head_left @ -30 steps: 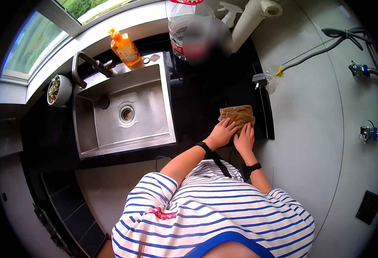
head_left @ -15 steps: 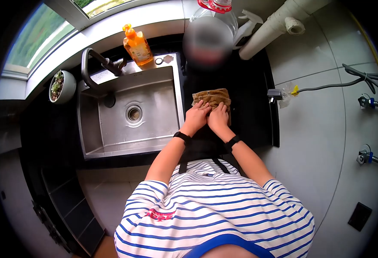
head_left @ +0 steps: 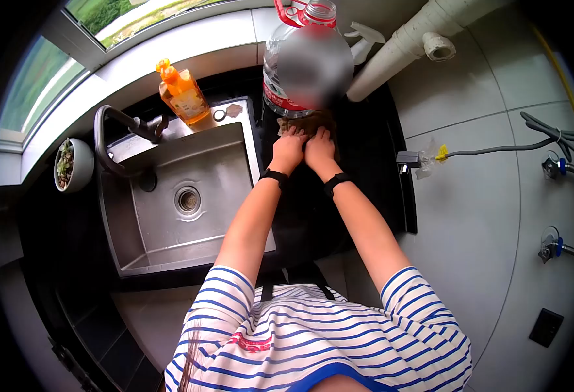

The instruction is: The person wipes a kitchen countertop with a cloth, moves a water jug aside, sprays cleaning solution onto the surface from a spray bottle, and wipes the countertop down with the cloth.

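A folded brown cloth [head_left: 313, 121] lies on the black countertop, its far edge close to the base of a large clear water jug [head_left: 275, 90]. My left hand [head_left: 287, 151] presses on the cloth's near left part, fingers bent into it. Right beside it, my right hand [head_left: 319, 150] grips the near right part with curled fingers. The hands hide the cloth's near side. A blurred patch covers much of the jug, whose red handle and open neck show above.
Left of my hands is a steel sink [head_left: 251, 163] with a dark faucet [head_left: 127, 121]. An orange soap bottle [head_left: 185, 95] and a potted plant [head_left: 74, 164] stand around it. A white spray bottle [head_left: 364, 42] and a pipe [head_left: 398, 55] are behind, right of the jug.
Both hands have pushed the cloth forward over the counter, toward the jug, and my arms are stretched out farther. The view has also shifted, with the jug showing more fully.
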`<state>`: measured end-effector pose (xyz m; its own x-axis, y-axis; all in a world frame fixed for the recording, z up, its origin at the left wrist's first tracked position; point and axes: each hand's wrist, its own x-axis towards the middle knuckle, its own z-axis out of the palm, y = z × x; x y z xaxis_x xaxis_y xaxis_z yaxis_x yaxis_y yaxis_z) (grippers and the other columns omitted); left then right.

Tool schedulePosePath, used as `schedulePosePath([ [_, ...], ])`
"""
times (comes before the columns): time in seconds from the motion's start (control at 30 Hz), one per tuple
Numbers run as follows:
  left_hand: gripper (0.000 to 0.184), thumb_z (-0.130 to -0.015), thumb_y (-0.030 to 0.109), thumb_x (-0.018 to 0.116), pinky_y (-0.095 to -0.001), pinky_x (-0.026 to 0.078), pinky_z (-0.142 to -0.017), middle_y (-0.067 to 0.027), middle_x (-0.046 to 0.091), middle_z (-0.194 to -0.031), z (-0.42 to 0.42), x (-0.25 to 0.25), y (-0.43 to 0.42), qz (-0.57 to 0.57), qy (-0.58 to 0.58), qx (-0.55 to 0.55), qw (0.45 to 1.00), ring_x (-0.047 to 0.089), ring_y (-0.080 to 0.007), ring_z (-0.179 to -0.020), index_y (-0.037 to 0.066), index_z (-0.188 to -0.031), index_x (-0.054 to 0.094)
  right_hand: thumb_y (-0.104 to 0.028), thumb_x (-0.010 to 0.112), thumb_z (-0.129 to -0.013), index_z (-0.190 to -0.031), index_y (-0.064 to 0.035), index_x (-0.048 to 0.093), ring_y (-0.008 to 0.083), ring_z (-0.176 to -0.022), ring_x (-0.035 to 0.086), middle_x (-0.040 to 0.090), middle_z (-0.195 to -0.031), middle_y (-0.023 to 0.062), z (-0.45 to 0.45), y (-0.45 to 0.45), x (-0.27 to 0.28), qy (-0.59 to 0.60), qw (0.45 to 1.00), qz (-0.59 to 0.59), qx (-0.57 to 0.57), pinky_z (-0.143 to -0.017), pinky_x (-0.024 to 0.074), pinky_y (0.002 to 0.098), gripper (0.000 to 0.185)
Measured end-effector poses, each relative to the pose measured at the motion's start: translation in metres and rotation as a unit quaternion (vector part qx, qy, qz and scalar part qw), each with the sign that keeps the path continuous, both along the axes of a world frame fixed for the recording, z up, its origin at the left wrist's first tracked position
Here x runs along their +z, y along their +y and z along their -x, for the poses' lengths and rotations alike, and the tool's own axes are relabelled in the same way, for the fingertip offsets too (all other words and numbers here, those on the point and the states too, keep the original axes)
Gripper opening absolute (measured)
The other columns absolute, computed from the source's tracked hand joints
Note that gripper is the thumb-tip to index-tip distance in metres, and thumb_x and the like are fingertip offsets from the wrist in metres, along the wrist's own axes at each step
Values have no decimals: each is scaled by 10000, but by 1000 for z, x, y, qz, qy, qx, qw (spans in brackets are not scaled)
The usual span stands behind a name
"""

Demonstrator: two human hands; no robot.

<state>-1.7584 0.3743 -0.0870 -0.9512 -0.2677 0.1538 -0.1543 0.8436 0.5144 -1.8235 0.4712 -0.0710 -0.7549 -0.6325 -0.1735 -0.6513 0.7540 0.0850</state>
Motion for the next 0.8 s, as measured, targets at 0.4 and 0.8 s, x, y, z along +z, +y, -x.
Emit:
schedulePosePath([
  [0.4, 473, -754, 20, 568, -417, 383, -1057, -92, 583, -1285, -160, 34, 73, -1, 9, -34, 999, 467, -337, -1264, 87, -1222, 595, -366, 640, -823, -1386, 20, 373, 294, -1003, 587, 558, -1247, 146, -81, 107, 60, -256, 955, 147, -34, -885, 482, 410, 733],
  [0.8, 460, -752, 2, 563, -424, 403, -1052, -91, 574, -1294, -164, 33, 66, -104, -17, -38, 994, 462, -345, -1269, 101, -1199, 601, -264, 632, -813, -1365, 135, 253, 358, -957, 622, 423, -1273, 330, 190, -35, 120, 63, 878, 469, -71, -873, 472, 431, 779],
])
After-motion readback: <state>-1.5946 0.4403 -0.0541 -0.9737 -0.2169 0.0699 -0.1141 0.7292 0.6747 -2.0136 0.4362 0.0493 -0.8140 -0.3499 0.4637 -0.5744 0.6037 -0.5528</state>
